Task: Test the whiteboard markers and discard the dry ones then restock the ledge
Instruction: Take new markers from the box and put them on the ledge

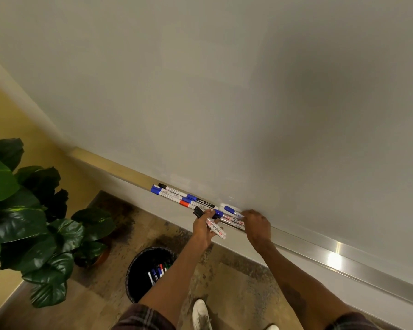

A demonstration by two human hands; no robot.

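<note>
Item, your left hand [202, 228]: fingers wrapped round a bundle of markers [216, 231], white barrels with red lettering, and a black-capped marker [198, 212] sticking out at the top of the fist. The bundle is held just in front of the ledge [320, 252], over the floor. Item, your right hand [258, 226]: knuckles up, fingers curled down onto the ledge at the tail of a blue-capped marker [231, 210]; whether they pinch it or only nudge it cannot be told from this view. Item, stock on the ledge: a row of markers [174, 192] lying end to end and side by side at the foot of the whiteboard [224, 91], capped blue and black, with one red-capped marker [184, 203] among them and more red-lettered barrels directly between your hands. Item, black waste bin [130, 285] on the floor below your left forearm, holding discarded markers [157, 272]. Stage, as judged: restocking. Risks: the ledge looks shallow and the barrels are round, so a marker set down askew or knocked by your right wrist may roll off the front lip. The bundle may slip from your left hand while your attention is on the right. Anything that falls here lands in or near the bin and could get mixed with the dry ones.
</note>
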